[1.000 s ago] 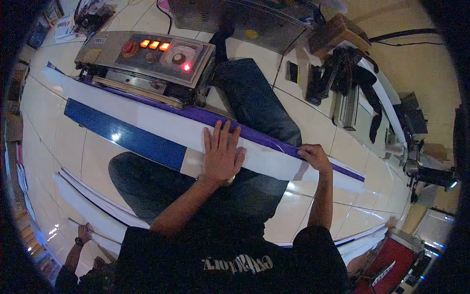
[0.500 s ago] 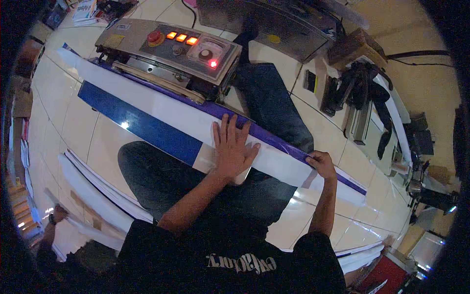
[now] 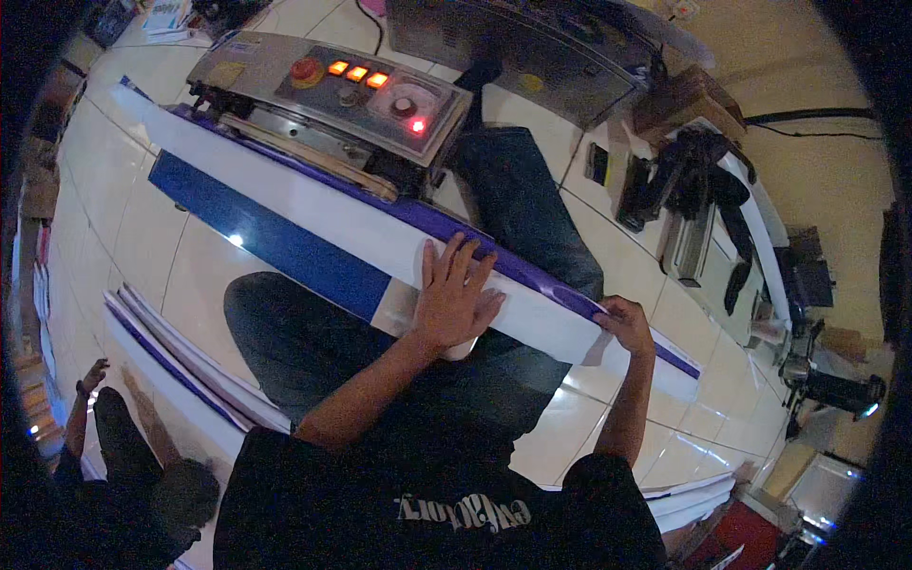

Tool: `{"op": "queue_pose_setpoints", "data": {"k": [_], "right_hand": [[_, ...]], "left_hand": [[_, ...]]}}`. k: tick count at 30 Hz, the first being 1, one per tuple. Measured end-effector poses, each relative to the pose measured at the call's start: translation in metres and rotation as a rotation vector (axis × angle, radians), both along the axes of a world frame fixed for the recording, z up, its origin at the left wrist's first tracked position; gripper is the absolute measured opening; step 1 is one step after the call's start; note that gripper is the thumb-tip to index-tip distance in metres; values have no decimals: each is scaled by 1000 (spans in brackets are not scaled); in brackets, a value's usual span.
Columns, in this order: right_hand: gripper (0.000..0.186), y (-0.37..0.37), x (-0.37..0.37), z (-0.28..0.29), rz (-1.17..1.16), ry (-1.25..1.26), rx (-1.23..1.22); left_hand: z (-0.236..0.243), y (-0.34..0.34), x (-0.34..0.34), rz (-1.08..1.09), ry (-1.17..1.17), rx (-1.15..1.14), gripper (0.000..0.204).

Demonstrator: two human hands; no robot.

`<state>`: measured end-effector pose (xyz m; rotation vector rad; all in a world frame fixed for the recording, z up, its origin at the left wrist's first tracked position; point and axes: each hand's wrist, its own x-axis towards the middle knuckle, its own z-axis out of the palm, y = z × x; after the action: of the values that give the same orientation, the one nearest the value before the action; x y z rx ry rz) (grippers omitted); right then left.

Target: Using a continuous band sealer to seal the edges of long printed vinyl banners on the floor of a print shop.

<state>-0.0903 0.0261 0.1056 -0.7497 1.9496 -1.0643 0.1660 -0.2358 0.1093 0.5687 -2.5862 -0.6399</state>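
A long strip (image 3: 313,211), white with a purple edge, stretches across my lap and along the near side of a metal sealing machine (image 3: 337,85). My left hand (image 3: 454,299) lies flat on the white part with its fingers spread toward the purple edge. Farther right, my right hand (image 3: 627,323) pinches that edge between thumb and fingers, close to the strip's right end. Beneath the strip, a long dark blue board (image 3: 275,237) sticks out on the near side. Orange switches and a red light glow on the machine.
More white and purple strips (image 3: 180,356) lie on the tiled floor at left, beside another person (image 3: 95,375). A large metal box (image 3: 513,47) stands behind the machine. At right are a cardboard box (image 3: 689,106) and dark gear (image 3: 693,180). White sheets (image 3: 689,503) lie at lower right.
The strip has slid slightly left past the machine, my hands staying on it. At lower left, the other person has let go of a white sheet and leaned farther into view.
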Motion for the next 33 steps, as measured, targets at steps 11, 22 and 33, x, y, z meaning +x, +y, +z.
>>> {"op": "queue_pose_setpoints", "data": {"k": [11, 22, 33], "right_hand": [[20, 11, -21, -14, 73, 177, 172], [20, 5, -19, -16, 112, 178, 203], [20, -1, -16, -10, 109, 202, 105]], "left_hand": [[-7, -1, -3, 31, 37, -37, 54], [-8, 0, 0, -11, 8, -39, 53], [-6, -2, -1, 25, -12, -43, 59]]}}
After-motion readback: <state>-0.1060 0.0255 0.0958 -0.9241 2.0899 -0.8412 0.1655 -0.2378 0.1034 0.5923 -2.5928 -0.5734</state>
